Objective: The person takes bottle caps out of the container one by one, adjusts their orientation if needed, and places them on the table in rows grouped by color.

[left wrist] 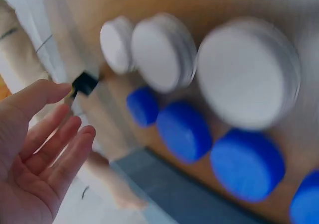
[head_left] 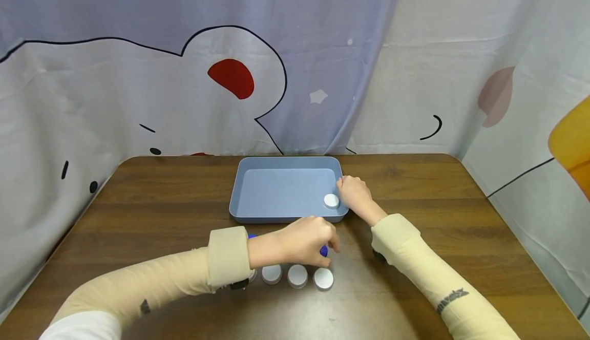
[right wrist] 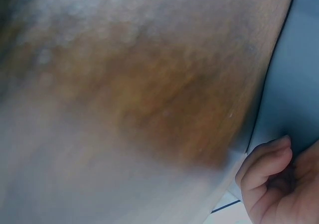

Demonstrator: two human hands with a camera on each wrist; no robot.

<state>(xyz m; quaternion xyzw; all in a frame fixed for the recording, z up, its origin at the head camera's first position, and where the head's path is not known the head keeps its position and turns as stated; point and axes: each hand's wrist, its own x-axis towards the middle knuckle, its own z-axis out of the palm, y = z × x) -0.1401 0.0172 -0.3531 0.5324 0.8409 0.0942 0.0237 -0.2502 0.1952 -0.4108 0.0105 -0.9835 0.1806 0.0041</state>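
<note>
My left hand [head_left: 310,240] hangs over a row of small round caps, fingers loosely bent and apart, with nothing between them in the left wrist view. Just in front of it lie several white round caps [head_left: 297,276]. Blue round caps [left wrist: 184,131] form a second row beside them; in the head view the left hand mostly hides these. At the tray's right side, my right hand [head_left: 356,194] grips the rim of the blue-grey tray [head_left: 286,216] with curled fingers. One white cap [head_left: 331,201] lies inside the tray, near its front right corner.
The brown wooden table [head_left: 184,196] carries everything. A patterned curtain [head_left: 313,63] hangs behind the table's back edge and down both sides. The tray stands near the back edge, beyond the rows of caps.
</note>
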